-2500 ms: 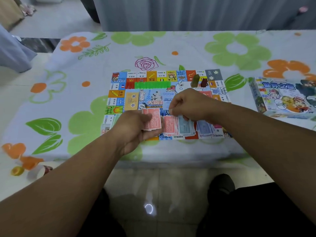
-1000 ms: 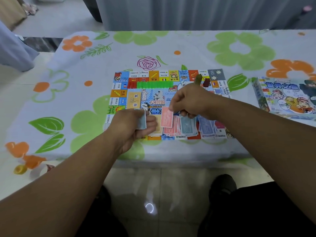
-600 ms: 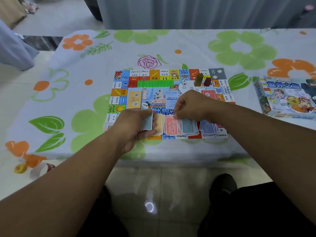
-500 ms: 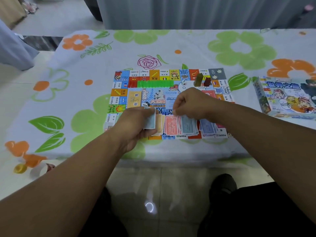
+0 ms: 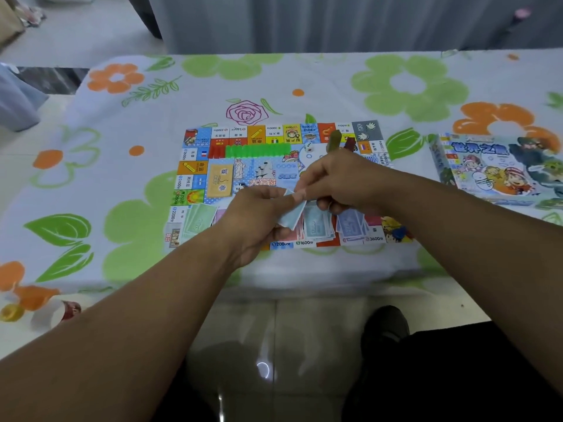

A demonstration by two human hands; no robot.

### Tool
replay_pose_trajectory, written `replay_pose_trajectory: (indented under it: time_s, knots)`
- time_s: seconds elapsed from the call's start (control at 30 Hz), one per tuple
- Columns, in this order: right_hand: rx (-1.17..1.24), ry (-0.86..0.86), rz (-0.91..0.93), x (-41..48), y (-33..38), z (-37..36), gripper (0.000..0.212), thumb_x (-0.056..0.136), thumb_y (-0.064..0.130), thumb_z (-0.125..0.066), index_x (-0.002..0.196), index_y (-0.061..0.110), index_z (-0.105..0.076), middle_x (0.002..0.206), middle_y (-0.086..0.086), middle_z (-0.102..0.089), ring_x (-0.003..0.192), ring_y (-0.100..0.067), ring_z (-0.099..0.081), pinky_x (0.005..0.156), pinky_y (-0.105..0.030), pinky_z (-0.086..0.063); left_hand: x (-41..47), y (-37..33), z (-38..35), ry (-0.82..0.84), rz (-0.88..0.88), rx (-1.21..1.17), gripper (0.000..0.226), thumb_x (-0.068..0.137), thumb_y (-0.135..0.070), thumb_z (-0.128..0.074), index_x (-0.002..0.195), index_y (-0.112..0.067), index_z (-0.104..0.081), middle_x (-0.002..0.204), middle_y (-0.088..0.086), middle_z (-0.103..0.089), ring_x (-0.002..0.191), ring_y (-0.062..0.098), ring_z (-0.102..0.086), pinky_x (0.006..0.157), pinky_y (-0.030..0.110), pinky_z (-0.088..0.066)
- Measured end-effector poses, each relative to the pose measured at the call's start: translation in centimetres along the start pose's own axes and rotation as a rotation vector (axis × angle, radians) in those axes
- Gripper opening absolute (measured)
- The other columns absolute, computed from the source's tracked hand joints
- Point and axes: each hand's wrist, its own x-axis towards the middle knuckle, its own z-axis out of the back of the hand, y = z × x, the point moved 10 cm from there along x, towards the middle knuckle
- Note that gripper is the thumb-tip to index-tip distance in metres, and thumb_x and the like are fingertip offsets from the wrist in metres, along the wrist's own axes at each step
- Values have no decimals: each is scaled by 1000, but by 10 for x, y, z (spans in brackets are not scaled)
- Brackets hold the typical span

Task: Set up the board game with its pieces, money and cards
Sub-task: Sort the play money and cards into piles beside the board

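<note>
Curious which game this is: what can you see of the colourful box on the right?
The box looks like printed cardboard, with cartoon figures and blue lettering on top. It lies flat on the flowered tablecloth, right of the board and apart from it. No hand touches it; the frame's edge cuts its right end.

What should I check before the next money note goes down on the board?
1. Left hand grips the pale blue paper notes: ok.
2. Right hand pinches the top note's edge: ok.
3. Only one note pinched: cannot tell.
4. Light blue note pile on the colourful printed game board lies close below the hands: ok.
5. Green plastic house row and white die sit away from the piles: ok.
</note>
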Motion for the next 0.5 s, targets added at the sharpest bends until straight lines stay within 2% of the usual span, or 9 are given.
replay_pose_trajectory:
  time_s: [0.1,0.17,0.23,0.33,0.5]
  knots:
    - [-114,-42,32,-4,-2,14,4,87,5,-74,84,8,-74,54,4,-64,47,-7,-57,43,-22,-44,3,1,-2,-30,15,9,22,96,-22,-65,101,-1,-68,85,12,-72,69,21,-69,50,24,-54]
    - [-177,-78,41,-5,-5,23,3,86,6,-76,83,7,-74,59,-3,-66,45,-7,-57,42,-22,-43,6,1,7,-108,6,59,22,97,-18,-62,103,2,-68,83,14,-65,67,25,-60,45,22,-46]
    - [-236,-99,50,-5,-8,27,5,84,4,-78,83,4,-74,62,-7,-68,44,-7,-57,42,-21,-44,6,0,15,-156,-1,73,14,96,-15,-61,98,-3,-68,74,9,-60,58,20,-52,43,22,-41]
    - [-331,-114,46,-1,-13,28,8,81,4,-81,81,6,-73,63,-3,-69,45,-6,-60,50,-27,-50,5,1,20,-166,5,59,7,96,-11,-60,93,-7,-66,63,2,-56,44,11,-49,41,21,-41]
    - [-407,-133,55,4,-13,26,11,79,9,-84,83,8,-73,72,0,-71,60,-11,-64,64,-31,-56,4,1,25,-161,8,47,8,96,-6,-57,92,-5,-64,61,6,-51,45,16,-41,42,23,-38]
